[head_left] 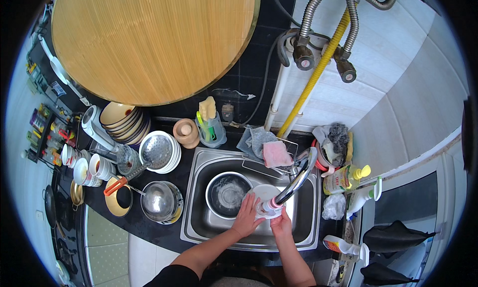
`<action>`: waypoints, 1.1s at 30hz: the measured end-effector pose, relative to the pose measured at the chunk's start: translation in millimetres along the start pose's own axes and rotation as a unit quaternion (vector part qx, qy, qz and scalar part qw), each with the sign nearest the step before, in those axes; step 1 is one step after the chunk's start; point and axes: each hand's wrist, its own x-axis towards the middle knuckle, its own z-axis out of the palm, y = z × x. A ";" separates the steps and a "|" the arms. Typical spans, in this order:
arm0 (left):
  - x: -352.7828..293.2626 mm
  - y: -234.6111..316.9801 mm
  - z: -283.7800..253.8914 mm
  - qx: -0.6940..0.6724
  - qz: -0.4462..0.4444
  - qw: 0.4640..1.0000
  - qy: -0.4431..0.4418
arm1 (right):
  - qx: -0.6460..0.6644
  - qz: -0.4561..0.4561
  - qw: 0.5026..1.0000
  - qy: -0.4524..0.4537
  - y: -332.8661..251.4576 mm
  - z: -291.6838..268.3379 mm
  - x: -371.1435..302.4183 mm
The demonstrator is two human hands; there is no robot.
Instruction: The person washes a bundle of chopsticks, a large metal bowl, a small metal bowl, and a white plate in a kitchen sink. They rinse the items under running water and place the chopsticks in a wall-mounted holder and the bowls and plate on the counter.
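Over the sink [188, 222], a white plate [266, 191] is under the faucet [297, 180], whose end hides part of it. My left hand [245, 217] lies across the plate's left side with its fingers stretched out. At the near right edge, my right hand [282, 224] grips the plate, its fingers partly hidden underneath. Just left of the plate, a round metal basin [211, 195] with cloudy water sits in the sink.
Stacked bowls [117, 115], a perforated ladle [158, 150] on white dishes, and a metal ladle [158, 197] crowd the left counter. A pink cloth [277, 154] hangs on a rack behind the sink. A yellow-capped bottle [341, 180] and spray bottles stand or lie right.
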 end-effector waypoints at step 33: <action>29.0 -67.6 14.5 -0.691 -0.417 0.591 0.001 | 0.035 0.078 0.996 -0.032 -15.1 -43.6 0.0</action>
